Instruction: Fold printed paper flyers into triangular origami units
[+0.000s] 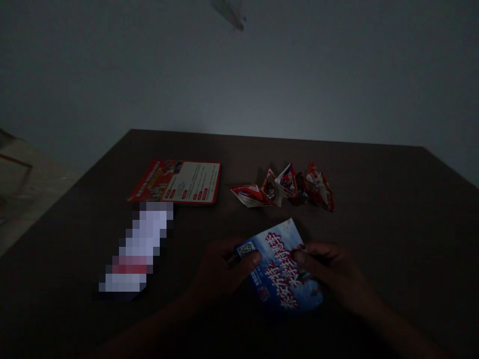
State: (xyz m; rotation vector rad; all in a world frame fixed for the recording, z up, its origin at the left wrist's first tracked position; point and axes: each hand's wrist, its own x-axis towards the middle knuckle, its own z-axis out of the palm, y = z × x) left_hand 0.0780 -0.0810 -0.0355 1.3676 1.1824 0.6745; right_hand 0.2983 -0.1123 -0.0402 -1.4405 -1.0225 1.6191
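Note:
Between my two hands, above the near part of the table, is a blue printed leaflet with white and red lettering and a small QR code. My left hand grips its left edge, the thumb on the printed face. At the right edge, my right hand pinches it with the thumb on top; fingers behind the paper are hidden. Beyond the leaflet lie several folded red and white paper shapes in a row. To their left is a stack of red and cream leaflets.
A bright pixelated oblong, its content blurred out, lies on the dark table left of my hands. A pale wall rises behind the table's far edge. The scene is dim.

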